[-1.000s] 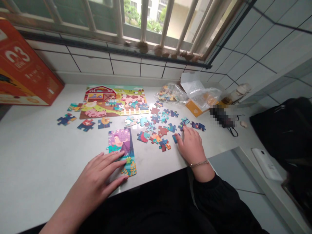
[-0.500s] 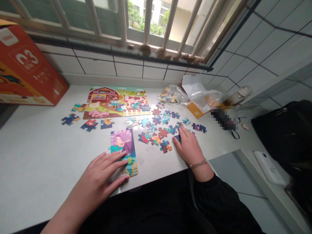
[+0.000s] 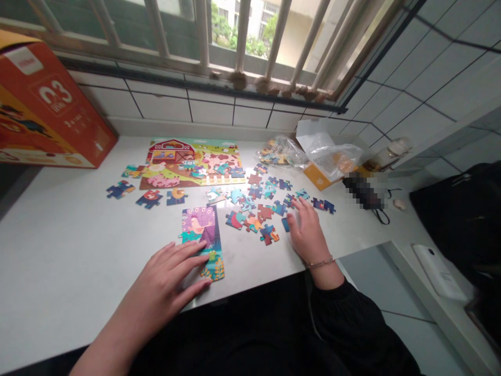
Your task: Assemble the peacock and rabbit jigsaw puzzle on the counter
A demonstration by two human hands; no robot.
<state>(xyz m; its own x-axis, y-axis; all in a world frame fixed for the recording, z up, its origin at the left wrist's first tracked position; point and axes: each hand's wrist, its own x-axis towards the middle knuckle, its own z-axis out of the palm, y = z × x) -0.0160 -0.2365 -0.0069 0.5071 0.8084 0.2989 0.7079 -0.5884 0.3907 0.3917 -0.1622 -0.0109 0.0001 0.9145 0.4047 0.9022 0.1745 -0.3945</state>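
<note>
My left hand (image 3: 169,277) lies flat with fingers stretched out, its fingertips resting on the lower part of a joined strip of puzzle pieces (image 3: 201,235) with a purple top. My right hand (image 3: 307,230) rests palm down among loose puzzle pieces (image 3: 254,209), fingers spread, covering a blue piece (image 3: 285,224) at its thumb. A farm picture puzzle (image 3: 191,163) with a red barn lies farther back. Three loose pieces (image 3: 148,197) lie to the left of the strip.
An orange box (image 3: 43,115) stands at the back left on the white counter (image 3: 62,250). Clear plastic bags (image 3: 309,149) with pieces lie at the back right by the tiled wall. A white phone (image 3: 438,269) sits on a ledge at right.
My right hand slid slightly back and forth over the loose pieces. My left hand stayed on the strip. The view shifted a little.
</note>
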